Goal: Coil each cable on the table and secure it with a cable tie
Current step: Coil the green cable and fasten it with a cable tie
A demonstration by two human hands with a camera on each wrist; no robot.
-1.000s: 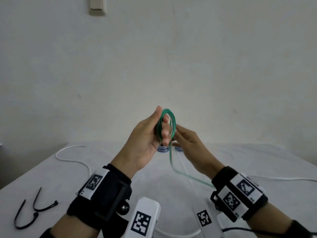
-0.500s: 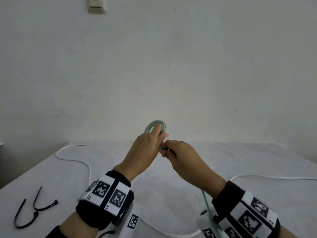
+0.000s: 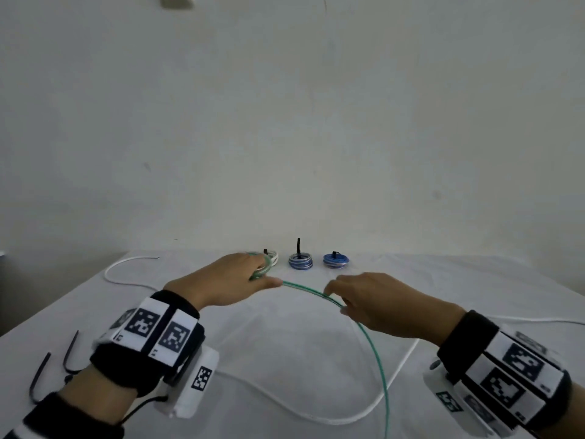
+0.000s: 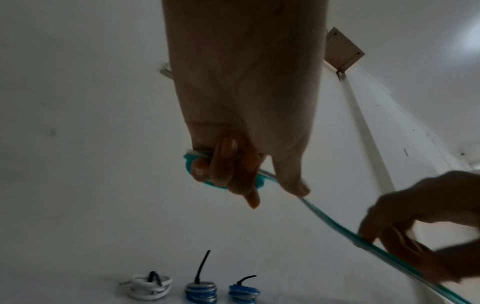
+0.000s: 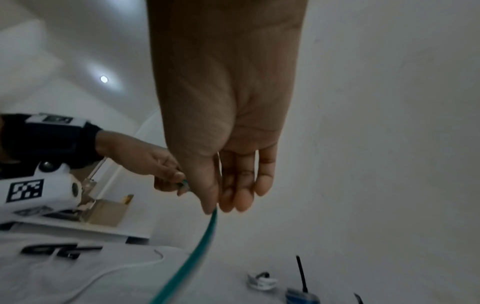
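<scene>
My left hand grips a small coil of green cable above the far middle of the table; in the left wrist view its fingers curl through the coil. The free length of green cable arcs right to my right hand, then drops toward the near edge. My right hand pinches that cable between thumb and fingers. Three tied coils stand at the back: white, blue-grey and blue.
A loose white cable snakes across the near table under the green one. Another white cable lies at the back left. Black cable ties lie near the left edge. A white wall stands close behind the table.
Both hands have dropped from chest height toward the table and moved apart. My right hand has slid along the green cable, drawing a span out to the right of the coil.
</scene>
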